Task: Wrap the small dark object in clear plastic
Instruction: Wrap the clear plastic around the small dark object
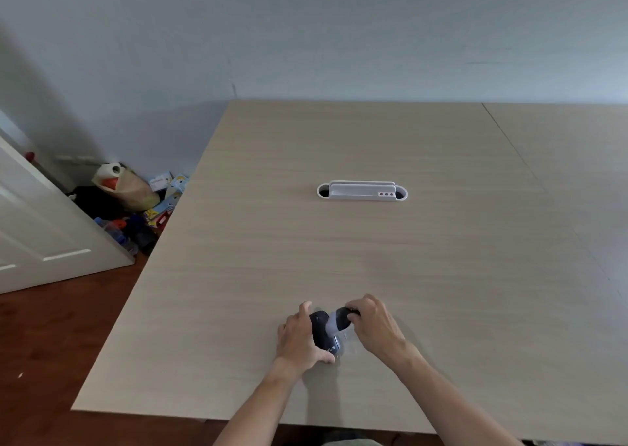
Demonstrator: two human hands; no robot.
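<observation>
Dark object [321,330] sits gripped between 2 hands, left [299,338] cupping it, right [373,326] pinching clear plastic [339,323].

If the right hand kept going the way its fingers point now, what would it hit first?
The right hand points left at the small dark object, so it would meet that first, then probably the left hand holding its other side.

left hand [299,338]: palm turned inward, fingers curled, thumb up at the far side, gripping | right hand [373,325]: knuckles up, fingertips [353,311] pinched shut just beyond the left thumb | both bare forearms reaching forward, wrists near each other
</observation>
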